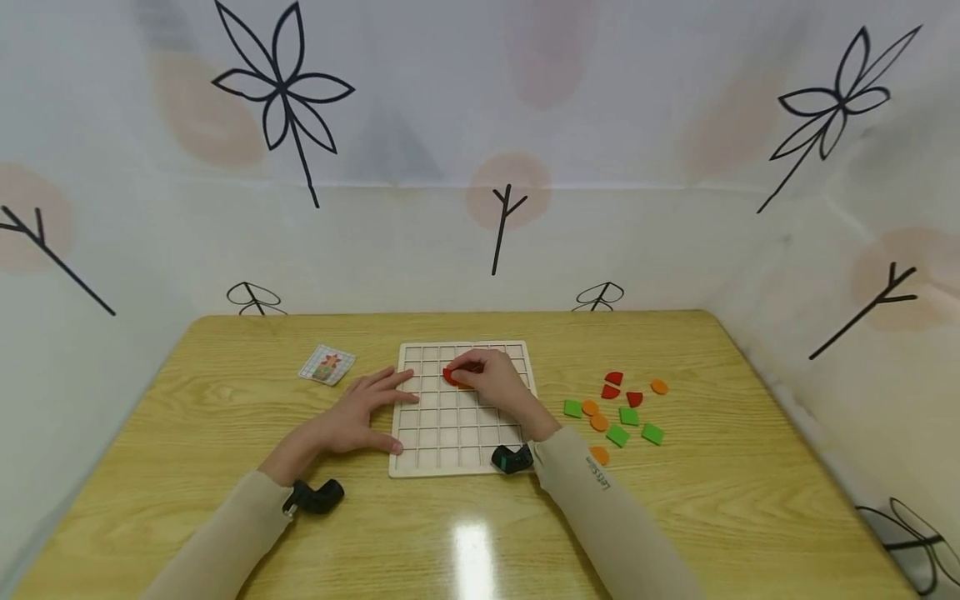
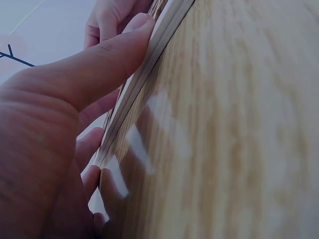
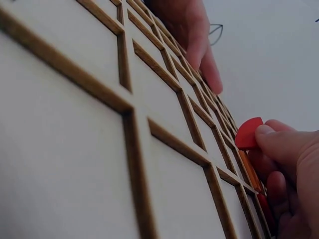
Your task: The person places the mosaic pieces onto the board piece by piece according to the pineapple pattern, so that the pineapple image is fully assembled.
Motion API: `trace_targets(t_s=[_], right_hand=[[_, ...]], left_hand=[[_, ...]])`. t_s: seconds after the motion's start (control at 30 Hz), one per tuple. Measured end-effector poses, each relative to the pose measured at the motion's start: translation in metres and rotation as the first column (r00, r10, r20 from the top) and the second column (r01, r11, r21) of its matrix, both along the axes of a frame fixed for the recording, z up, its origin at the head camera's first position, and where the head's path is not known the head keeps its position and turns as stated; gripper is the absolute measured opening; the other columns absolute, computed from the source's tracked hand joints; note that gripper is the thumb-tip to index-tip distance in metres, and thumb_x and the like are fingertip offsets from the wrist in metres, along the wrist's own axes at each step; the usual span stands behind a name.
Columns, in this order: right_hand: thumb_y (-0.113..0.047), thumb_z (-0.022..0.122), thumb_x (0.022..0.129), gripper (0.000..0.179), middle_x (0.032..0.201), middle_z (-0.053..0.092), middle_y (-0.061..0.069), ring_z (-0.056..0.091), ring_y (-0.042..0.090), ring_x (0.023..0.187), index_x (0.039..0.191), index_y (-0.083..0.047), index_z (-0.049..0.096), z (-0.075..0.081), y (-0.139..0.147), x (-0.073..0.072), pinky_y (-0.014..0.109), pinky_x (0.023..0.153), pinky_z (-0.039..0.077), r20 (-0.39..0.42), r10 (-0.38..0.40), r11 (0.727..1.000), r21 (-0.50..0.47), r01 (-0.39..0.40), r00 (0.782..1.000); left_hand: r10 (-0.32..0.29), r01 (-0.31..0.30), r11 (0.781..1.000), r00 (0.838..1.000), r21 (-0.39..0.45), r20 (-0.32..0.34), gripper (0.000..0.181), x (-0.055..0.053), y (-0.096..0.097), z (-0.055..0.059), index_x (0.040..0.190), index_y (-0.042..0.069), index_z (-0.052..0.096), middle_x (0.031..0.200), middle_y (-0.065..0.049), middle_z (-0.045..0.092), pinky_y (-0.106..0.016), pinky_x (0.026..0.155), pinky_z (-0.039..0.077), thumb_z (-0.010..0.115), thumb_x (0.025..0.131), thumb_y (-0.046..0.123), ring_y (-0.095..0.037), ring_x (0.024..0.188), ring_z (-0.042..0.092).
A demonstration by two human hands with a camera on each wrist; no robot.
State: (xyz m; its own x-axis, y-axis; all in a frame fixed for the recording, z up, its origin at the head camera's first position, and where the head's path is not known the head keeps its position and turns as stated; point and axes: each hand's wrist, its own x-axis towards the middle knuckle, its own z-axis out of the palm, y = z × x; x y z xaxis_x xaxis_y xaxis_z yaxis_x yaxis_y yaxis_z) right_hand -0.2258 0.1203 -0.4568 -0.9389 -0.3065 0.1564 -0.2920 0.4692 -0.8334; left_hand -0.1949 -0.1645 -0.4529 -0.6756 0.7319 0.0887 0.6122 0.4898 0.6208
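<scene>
A pale wooden grid board (image 1: pixel 442 437) lies on the table. My left hand (image 1: pixel 356 417) rests along its left edge with fingers spread, the thumb (image 2: pixel 134 35) touching the rim in the left wrist view. Over the upper middle of the board, my right hand (image 1: pixel 491 379) pinches a red quarter-circle piece (image 3: pixel 248 133) between thumb and fingers. The piece is tilted up from the grid in the right wrist view. Just below it, an orange piece (image 3: pixel 250 169) sits in the grid, and another red piece (image 3: pixel 265 209) shows partly behind the right fingers.
Right of the board lie loose pieces: red quarter-circles (image 1: pixel 634 399), green squares (image 1: pixel 652 433) and orange discs (image 1: pixel 659 387). One orange disc (image 1: pixel 599 455) is close to the right sleeve. A picture card (image 1: pixel 327 365) with a gridded pattern lies at the back left.
</scene>
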Motion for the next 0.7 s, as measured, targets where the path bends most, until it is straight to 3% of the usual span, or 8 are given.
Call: trace_targets(t_s=[0.37, 0.7], right_hand=[[-0.011, 0.073, 0.092, 0.010, 0.096, 0.071, -0.002, 0.064, 0.014, 0.083, 0.100, -0.014, 0.078, -0.0014, 0.0002, 0.0007, 0.032, 0.075, 0.053, 0.021, 0.018, 1.000, -0.015, -0.018, 1.000], [-0.009, 0.076, 0.088, 0.010, 0.091, 0.065, -0.004, 0.058, 0.015, 0.078, 0.097, -0.013, 0.078, -0.0012, -0.0003, -0.0006, 0.030, 0.070, 0.049, -0.027, 0.032, 0.998, 0.053, -0.031, 0.999]], left_hand=[[0.000, 0.000, 1.000, 1.000, 0.001, -0.012, 0.070, 0.0001, -0.0004, -0.0015, 0.140, 0.017, 0.059, 0.163, -0.010, 0.025, -0.068, 0.110, 0.008, 0.082, 0.080, 0.045, -0.040, 0.149, 0.011], [-0.006, 0.006, 1.000, 1.000, -0.009, -0.013, 0.071, 0.0000, -0.0019, 0.0005, 0.141, 0.016, 0.058, 0.163, -0.009, 0.024, -0.066, 0.111, 0.008, 0.082, 0.080, 0.044, -0.039, 0.150, 0.010]])
